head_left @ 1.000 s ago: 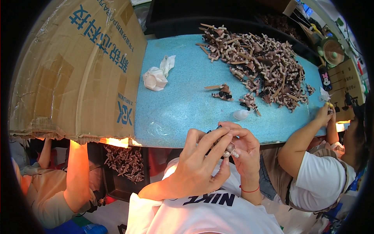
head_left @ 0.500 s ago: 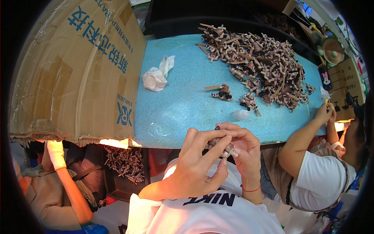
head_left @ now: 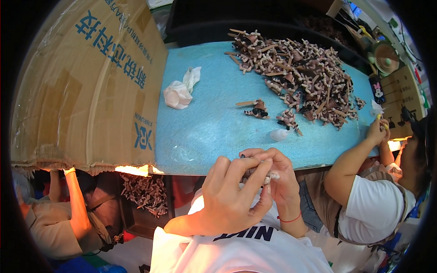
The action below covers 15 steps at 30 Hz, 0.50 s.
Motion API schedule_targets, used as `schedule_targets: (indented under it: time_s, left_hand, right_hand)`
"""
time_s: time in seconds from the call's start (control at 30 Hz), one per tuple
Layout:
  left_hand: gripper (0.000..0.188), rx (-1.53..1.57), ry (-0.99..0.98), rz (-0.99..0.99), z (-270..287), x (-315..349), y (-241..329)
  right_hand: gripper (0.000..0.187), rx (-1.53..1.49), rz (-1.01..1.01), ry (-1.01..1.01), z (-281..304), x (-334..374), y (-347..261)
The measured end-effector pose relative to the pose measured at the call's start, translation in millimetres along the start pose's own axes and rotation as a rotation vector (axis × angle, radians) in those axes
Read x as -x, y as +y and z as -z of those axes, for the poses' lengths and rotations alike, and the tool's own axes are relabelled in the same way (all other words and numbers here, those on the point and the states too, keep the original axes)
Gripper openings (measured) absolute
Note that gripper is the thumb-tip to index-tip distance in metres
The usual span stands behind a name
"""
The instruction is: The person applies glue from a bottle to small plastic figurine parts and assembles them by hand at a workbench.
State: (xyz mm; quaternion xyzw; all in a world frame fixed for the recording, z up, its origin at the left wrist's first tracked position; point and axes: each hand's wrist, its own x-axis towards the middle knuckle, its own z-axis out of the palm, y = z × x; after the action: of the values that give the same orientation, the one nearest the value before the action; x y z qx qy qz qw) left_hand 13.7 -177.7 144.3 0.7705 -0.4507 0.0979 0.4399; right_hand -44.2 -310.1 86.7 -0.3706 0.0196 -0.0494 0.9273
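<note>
Between my hands, just off the table's near edge, is a small toy figure in brown, black and cream, mostly hidden by fingers, with a pale limb (head_left: 273, 175) poking out. The fingers of my left hand (head_left: 232, 193) curl over it from the left. My right hand (head_left: 283, 179), with a red cord at its wrist, pinches it from the other side. Past my fingers lie a small white rounded object (head_left: 279, 134) and two loose figures, one (head_left: 287, 119) beside it and one (head_left: 257, 109) farther left. A large heap of similar figures (head_left: 305, 77) covers the table's far right.
A tall cardboard box (head_left: 91, 91) borders the blue tabletop (head_left: 214, 132) on the left. Crumpled white tissue (head_left: 178, 93) lies near it. Below is a dark tray (head_left: 145, 223) of figure parts. Co-workers sit at both sides, one with a bent arm (head_left: 353, 161) on my right.
My fingers have shifted slightly around the toy figure and closed more tightly over it. At the left, the co-worker's gloved hand has slipped up under the box.
</note>
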Motion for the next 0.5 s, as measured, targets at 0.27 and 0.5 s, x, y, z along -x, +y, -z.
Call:
schedule_targets:
  time_s: [0.27,0.5]
  left_hand:
    - [0.048,-0.142,0.075,-0.051,-1.3,-0.1,-0.7]
    - [0.035,-0.131,0.096,-0.080,-2.6,-1.8,-1.1]
  right_hand:
    - [0.028,-0.176,-0.070,-0.093,-2.3,-1.8,-2.8]
    - [0.029,-0.303,-0.104,-0.114,3.9,3.4,4.5]
